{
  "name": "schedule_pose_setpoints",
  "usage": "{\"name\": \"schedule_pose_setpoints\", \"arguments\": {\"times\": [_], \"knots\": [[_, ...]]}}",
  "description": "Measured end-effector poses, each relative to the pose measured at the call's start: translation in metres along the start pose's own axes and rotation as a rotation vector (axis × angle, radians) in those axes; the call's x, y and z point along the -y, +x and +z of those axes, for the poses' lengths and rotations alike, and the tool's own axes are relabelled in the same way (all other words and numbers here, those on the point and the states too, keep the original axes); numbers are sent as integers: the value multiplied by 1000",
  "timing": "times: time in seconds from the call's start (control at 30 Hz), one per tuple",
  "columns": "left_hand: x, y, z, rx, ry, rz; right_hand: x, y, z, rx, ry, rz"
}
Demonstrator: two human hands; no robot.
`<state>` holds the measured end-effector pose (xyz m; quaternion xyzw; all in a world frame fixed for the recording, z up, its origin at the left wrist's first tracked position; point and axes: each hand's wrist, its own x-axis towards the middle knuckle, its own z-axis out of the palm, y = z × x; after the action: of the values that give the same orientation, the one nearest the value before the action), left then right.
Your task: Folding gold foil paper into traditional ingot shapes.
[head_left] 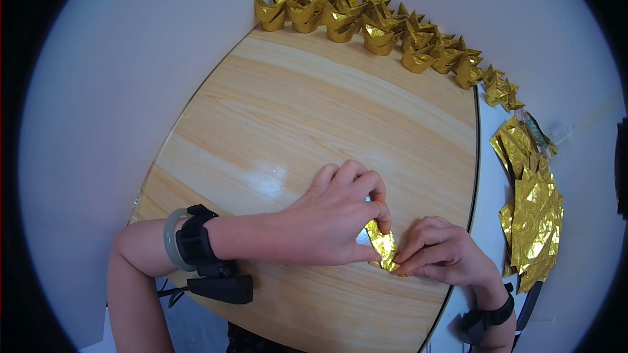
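Note:
A small folded piece of gold foil paper [383,246] is held between my two hands, low and right of the middle of the table. My left hand [333,212] reaches across from the left, its fingers curled and pinching the paper's upper left part. From the right, my right hand [439,253] pinches the lower right end between thumb and fingertips. The paper's underside and parts of its edges are hidden by my fingers.
Folded gold paper ingots [343,23] stand in rows along the wooden table's [294,91] far edge. Flat gold foil sheets [533,216] lie stacked on a white surface at the right, beside a small colourful wrapper [536,132]. White walls enclose the table.

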<state>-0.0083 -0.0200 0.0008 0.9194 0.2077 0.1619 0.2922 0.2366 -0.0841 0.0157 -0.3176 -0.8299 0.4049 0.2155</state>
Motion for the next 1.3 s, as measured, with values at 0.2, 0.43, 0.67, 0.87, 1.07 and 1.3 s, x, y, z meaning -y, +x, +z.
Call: {"name": "schedule_pose_setpoints", "arguments": {"times": [0.2,0.43,0.67,0.87,1.07,1.3], "knots": [[1,1,6,-39,16,-56,9,6,4,-75,-35,118],[-1,2,5,-55,35,-25,3,3,2,-25,-89,-19],[-2,4,3,-10,30,-48,13,9,18,-239,-39,264],[0,4,3,-24,51,-43,25,17,27,-369,77,544],[5,6,2,-49,-47,-24,23,15,28,-367,75,536],[3,5,-2,-25,-115,-90,21,17,25,-342,-98,460]]}}
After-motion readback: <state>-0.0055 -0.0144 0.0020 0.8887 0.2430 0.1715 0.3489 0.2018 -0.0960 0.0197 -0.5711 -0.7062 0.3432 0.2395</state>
